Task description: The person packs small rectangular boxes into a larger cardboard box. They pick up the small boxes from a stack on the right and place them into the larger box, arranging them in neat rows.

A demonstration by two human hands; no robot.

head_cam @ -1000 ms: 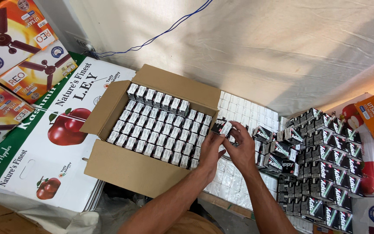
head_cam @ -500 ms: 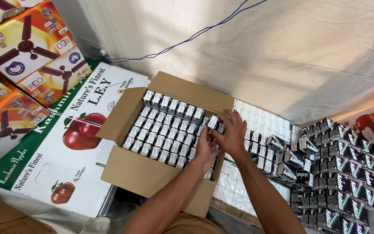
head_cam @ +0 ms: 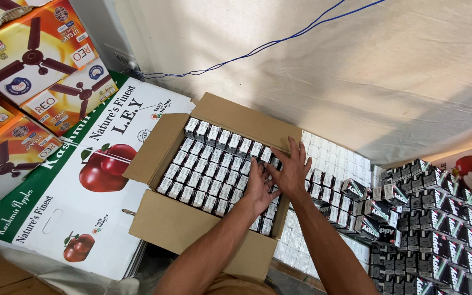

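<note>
An open brown cardboard carton (head_cam: 176,221) is packed with rows of several small black-and-white boxes (head_cam: 203,175) standing on end. My left hand (head_cam: 259,188) lies flat on the boxes at the carton's right side, fingers spread. My right hand (head_cam: 292,170) rests beside it against the carton's right wall, fingers spread over the top-right boxes. Neither hand visibly grips a box.
A heap of several more small black boxes (head_cam: 427,218) lies to the right on a white layer of boxes (head_cam: 337,158). Flattened apple cartons (head_cam: 72,186) lie left, fan boxes (head_cam: 34,65) stacked at far left. A blue wire (head_cam: 258,49) crosses the white sheet.
Both hands carried small boxes from the right into the carton's right side and now press flat on the packed rows. The camera view shifted slightly.
</note>
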